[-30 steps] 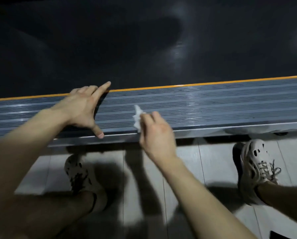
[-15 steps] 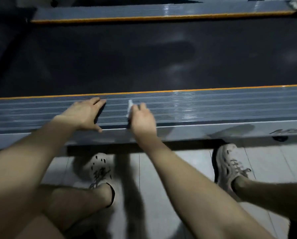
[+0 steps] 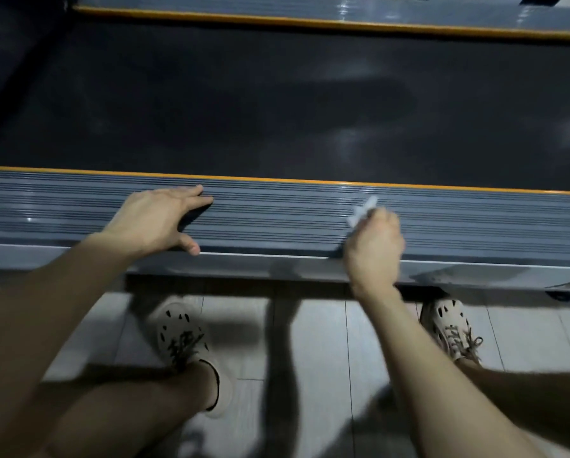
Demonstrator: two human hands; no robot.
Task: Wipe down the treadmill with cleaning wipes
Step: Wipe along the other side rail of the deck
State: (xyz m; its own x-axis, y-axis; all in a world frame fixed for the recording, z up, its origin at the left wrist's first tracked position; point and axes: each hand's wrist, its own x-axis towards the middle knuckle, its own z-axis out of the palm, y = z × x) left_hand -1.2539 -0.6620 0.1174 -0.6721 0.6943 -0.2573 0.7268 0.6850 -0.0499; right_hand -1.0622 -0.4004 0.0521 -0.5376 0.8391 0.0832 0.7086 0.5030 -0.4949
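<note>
Treadmill rail (image 3: 277, 223) under left hand (image 3: 154, 223), fingers flat together; right hand (image 3: 374, 249) fingers pinching white wipe (image 3: 363, 213) against it.

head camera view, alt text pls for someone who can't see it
A person's right hand holds a white wipe against the ribbed grey side rail of a treadmill, while the left hand rests flat on it further left. Beyond lies the dark belt; below, pale shoes stand on a tiled floor.

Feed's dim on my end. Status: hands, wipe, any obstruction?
Copy: left hand flat on side rail, bracing; right hand grips wipe against rail; no obstruction seen.
</note>
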